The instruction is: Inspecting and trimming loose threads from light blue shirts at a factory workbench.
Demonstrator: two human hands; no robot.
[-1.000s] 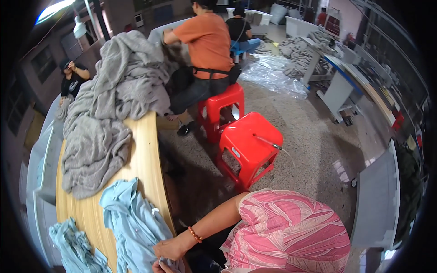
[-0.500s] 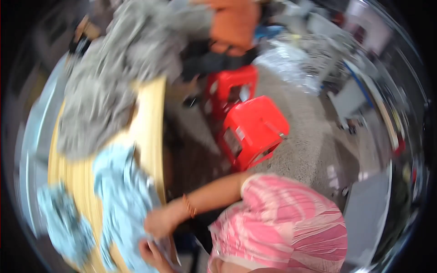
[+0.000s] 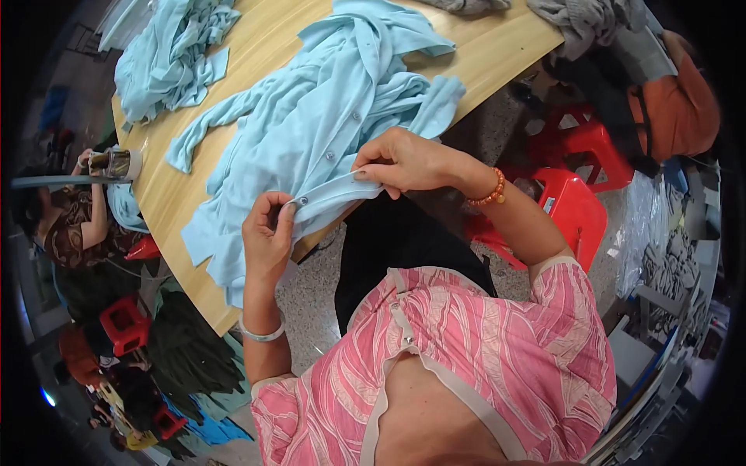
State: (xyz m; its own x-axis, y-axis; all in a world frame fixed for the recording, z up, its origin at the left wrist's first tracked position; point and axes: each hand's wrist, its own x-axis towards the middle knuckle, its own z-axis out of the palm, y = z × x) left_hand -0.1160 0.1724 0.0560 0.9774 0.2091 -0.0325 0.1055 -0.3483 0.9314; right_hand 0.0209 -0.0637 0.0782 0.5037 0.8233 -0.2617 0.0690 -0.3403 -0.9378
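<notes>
A light blue buttoned cardigan (image 3: pixel 284 140) lies spread and wrinkled over the table's near edge. My left hand (image 3: pixel 264 239), with a pale bangle at the wrist, pinches its button band beside a dark button (image 3: pixel 304 200). Farther right along the same band, my right hand (image 3: pixel 406 159) has thumb and fingers closed on the fabric; an orange bead bracelet circles that wrist. Between the two hands the band is stretched out. More buttons run up the cardigan's front, away from me.
Another light blue garment pile (image 3: pixel 167 66) rests at the table's (image 3: pixel 256 46) far left. Grey knitwear (image 3: pixel 594 23) lies at its far right corner. Red stools (image 3: pixel 571 210) stand to the right, near a person in orange (image 3: pixel 684 109). Another person (image 3: pixel 74 225) sits at left.
My view has swung round and sharpened from a blur, so the table and cardigan now fill the upper middle. My hands now show farther apart along the cardigan's band.
</notes>
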